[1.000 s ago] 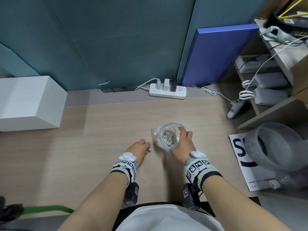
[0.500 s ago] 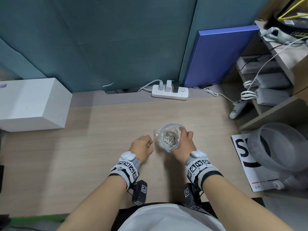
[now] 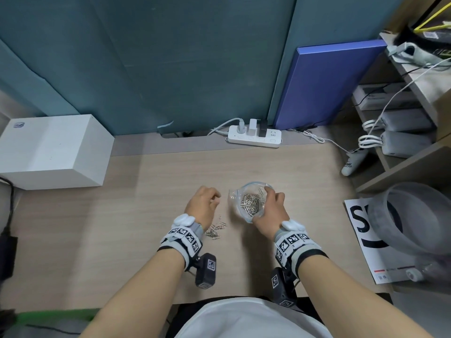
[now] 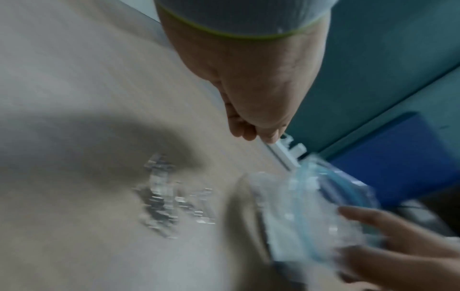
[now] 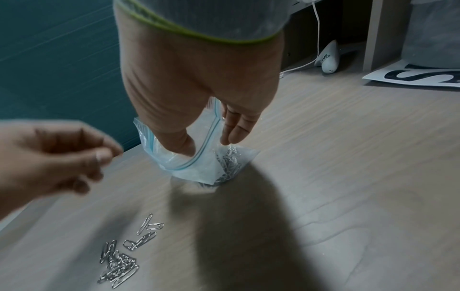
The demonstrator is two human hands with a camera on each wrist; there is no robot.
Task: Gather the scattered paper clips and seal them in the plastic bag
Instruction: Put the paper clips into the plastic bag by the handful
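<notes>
A small clear zip bag [image 3: 244, 214] with a blue seal strip stands on the wooden desk, with a heap of silver paper clips [image 3: 250, 203] inside. My right hand [image 3: 262, 203] holds its mouth open, thumb inside the rim and fingers outside [image 5: 208, 143]. My left hand [image 3: 217, 200] hovers just left of the bag, fingers curled into a pinch [image 5: 99, 157]; the fingers hide what it holds. A loose pile of paper clips [image 3: 216, 230] lies on the desk below my left wrist, sharp in the right wrist view [image 5: 119, 261] and blurred in the left wrist view [image 4: 169, 200].
A white box [image 3: 53, 152] stands at the back left, a power strip [image 3: 255, 137] along the wall, a blue board [image 3: 327, 84] leaning behind it. To the right are a shelf [image 3: 415, 167], a grey round tub [image 3: 415, 215] and a printed sheet [image 3: 361, 235].
My left hand has lifted off the loose pile and moved up and right toward the bag mouth, uncovering the clips on the desk. My right hand has kept the bag open in place.
</notes>
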